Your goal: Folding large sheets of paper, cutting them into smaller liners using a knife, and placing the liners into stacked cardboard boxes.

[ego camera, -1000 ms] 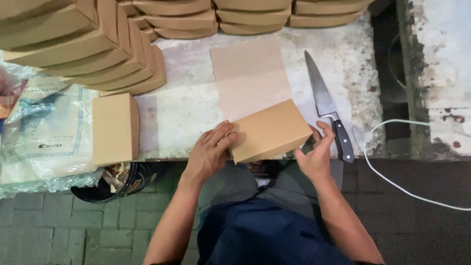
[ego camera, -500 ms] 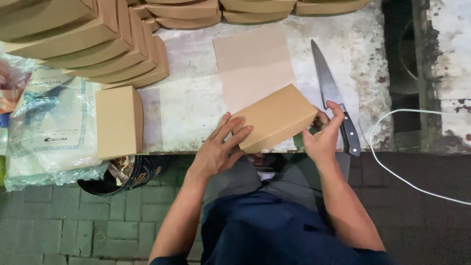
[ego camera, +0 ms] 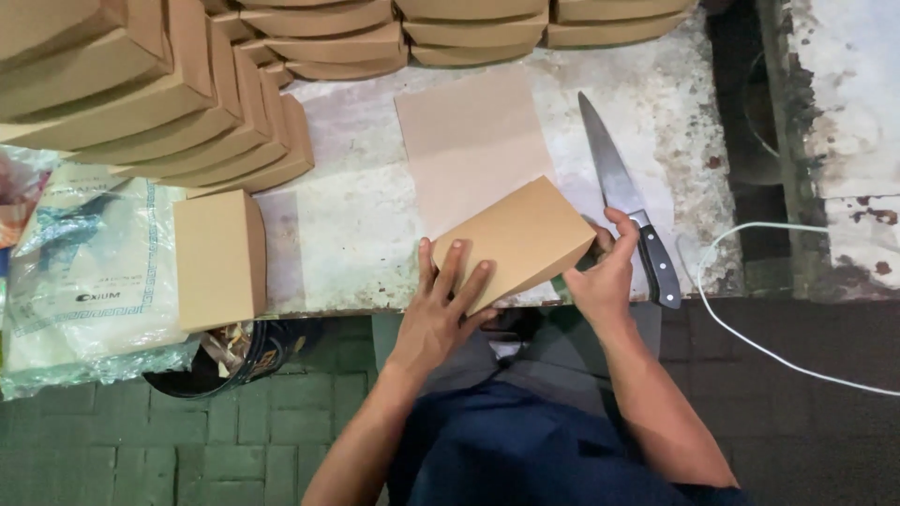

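At the lower centre of the frame, a brown cardboard box sat tilted at the near edge of the counter, partly over a flat brown sheet. The left hand lay with fingers spread flat on the box's near face, pressing rather than gripping. The right hand curled around the box's right end; its fingertips were hidden, so the grip there probably was a pinch on a flap. Doing this well likely called for even pressure from both hands and keeping the right hand off the knife lying just beside it. 1 finished box stood well apart at the left.
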